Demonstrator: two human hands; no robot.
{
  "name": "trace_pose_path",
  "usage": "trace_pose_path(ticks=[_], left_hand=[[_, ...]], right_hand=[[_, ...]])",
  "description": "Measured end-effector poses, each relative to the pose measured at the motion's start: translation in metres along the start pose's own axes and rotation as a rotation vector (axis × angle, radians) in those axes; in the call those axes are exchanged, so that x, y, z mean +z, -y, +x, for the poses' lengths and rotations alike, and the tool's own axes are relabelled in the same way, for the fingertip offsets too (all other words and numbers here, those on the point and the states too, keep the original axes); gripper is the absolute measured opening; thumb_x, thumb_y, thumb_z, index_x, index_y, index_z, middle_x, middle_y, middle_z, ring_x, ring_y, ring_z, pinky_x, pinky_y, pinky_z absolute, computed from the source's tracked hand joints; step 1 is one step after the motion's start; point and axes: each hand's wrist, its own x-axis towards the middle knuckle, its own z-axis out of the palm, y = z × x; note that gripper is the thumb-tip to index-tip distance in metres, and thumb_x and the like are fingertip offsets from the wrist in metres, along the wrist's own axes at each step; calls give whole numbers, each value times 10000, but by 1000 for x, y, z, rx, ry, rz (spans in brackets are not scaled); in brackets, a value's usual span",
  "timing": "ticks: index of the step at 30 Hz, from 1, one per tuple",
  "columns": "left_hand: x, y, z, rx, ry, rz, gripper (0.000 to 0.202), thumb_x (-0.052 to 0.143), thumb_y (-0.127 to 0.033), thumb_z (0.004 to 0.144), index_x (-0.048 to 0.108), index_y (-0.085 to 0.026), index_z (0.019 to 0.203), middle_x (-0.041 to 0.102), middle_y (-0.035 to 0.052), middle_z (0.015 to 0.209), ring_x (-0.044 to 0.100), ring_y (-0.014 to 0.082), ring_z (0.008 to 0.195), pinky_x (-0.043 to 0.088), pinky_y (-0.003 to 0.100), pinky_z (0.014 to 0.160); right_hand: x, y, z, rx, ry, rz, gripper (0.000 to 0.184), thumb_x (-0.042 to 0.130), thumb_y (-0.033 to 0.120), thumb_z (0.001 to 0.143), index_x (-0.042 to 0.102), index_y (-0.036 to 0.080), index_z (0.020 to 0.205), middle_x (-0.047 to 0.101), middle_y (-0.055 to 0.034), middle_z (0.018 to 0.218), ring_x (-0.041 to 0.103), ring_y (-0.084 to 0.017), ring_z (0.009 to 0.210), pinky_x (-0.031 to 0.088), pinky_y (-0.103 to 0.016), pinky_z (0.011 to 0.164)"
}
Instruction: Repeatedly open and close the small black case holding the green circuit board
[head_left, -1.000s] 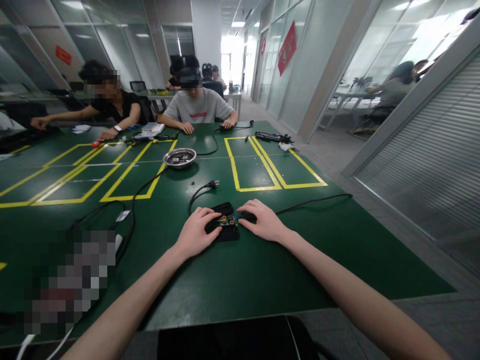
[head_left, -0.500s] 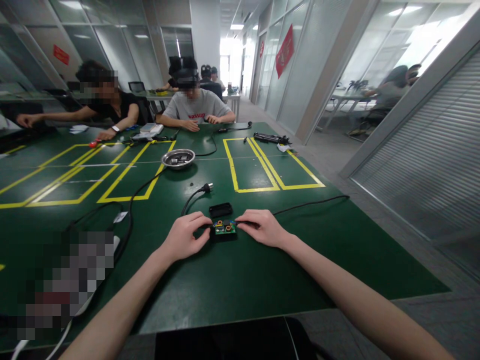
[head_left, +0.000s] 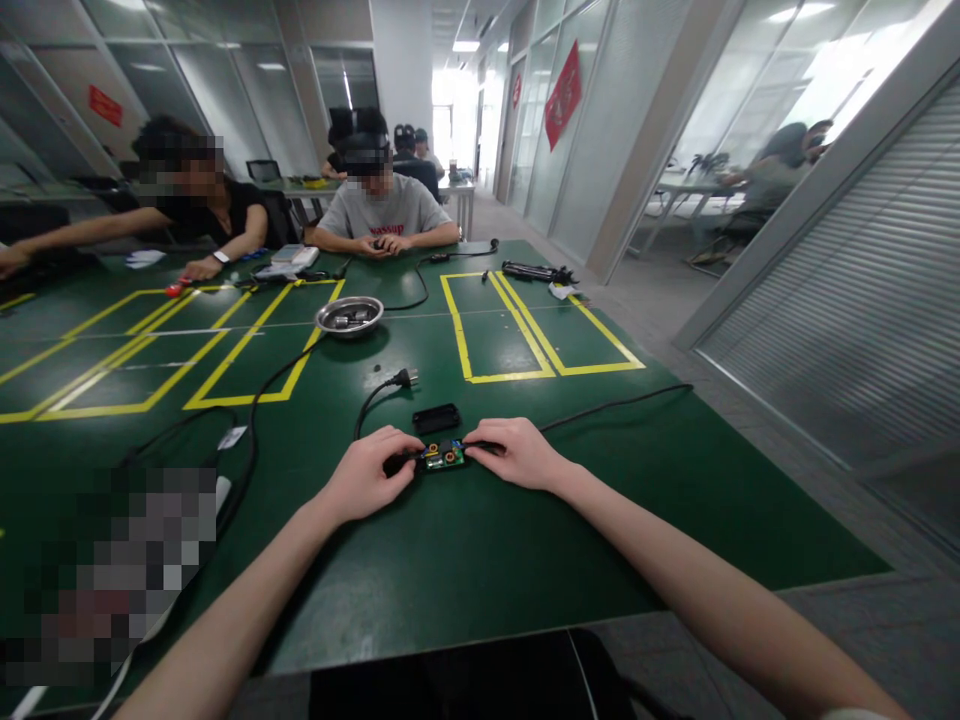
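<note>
A small green circuit board [head_left: 444, 459] with copper coils lies in front of me, between my two hands. At its left end, my left hand [head_left: 373, 472] pinches the black cable [head_left: 403, 460] between thumb and fingers. My right hand [head_left: 519, 455] is closed on the black cable [head_left: 489, 447] at the opposite end, close to the board. Just beyond the board rests a black plastic case half [head_left: 436, 418]. How much of another black casing lies under the board is hard to make out.
A two-pin plug [head_left: 406, 379] lies beyond my left hand. Farther off stands a metal bowl [head_left: 349, 316] holding metal parts. Yellow tape [head_left: 510, 378] marks the green table [head_left: 570, 560]. A blurred power strip [head_left: 142, 570] sits left. Two people work across the table.
The view has shifted slightly. My hands stay at the board's ends, with more black cable showing at my left fingers. The person opposite has brought both hands together.
</note>
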Motion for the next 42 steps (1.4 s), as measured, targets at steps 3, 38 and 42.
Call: trace_pose_path(ticks=[3, 38, 42], left_hand=[[-1, 2, -1, -1, -2, -26, 118, 602, -202, 892, 717, -192, 915, 706, 37, 850, 658, 182, 787, 523, 287, 727], [7, 7, 2, -6, -13, 7, 226, 531, -274, 1018, 744, -227, 1079, 719, 56, 981, 664, 209, 943, 551, 328, 857], [5, 7, 3, 8, 1, -5, 218, 530, -247, 1015, 743, -210, 1043, 712, 61, 963, 659, 211, 931, 548, 328, 847]], right_hand=[[0, 0, -1, -22, 24, 24, 123, 658, 247, 966, 765, 191, 989, 756, -51, 875, 702, -166, 747, 515, -259, 682], [-8, -7, -1, 28, 97, 18, 192, 508, 169, 997, 669, 203, 1095, 704, -90, 1041, 659, -219, 967, 560, -371, 877], [-6, -10, -2, -15, 89, 37, 208, 507, 189, 1019, 699, 194, 1099, 709, -93, 1029, 663, -217, 968, 559, -361, 876]])
